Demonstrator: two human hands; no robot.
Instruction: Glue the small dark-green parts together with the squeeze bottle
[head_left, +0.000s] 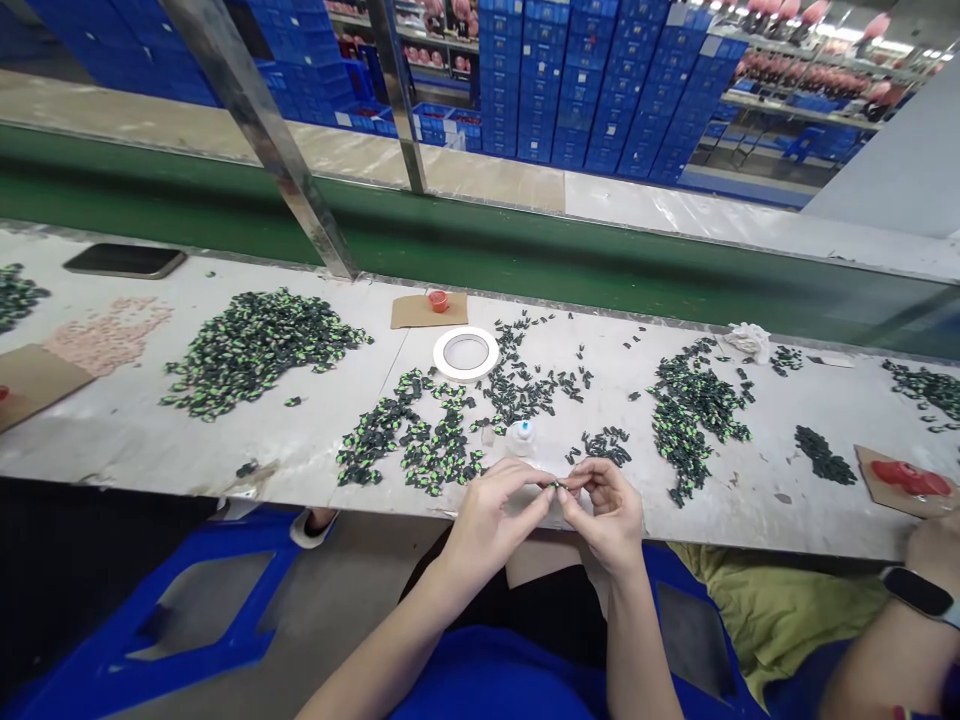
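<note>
My left hand (491, 510) and my right hand (606, 508) meet just over the table's front edge. Thumb and fingers of both pinch one small black-and-green part (556, 485), mostly covered by the fingertips. Just beyond them stands a small white bottle with a blue tip (523, 436). Loose black parts (606, 445) lie close to my right fingers. Left of my hands spreads a pile of black-and-green parts (442, 440). Behind the bottle are more scattered black parts (525, 385) and a white tape roll (466, 354) lying flat.
A co-worker's arm with a watch (919, 590) rests at the right edge, by a cardboard piece with red material (892, 478). More part piles (259, 345) cover the table. A phone (126, 260) lies far left. A metal post (262, 130) rises behind; a blue stool (202, 600) stands left.
</note>
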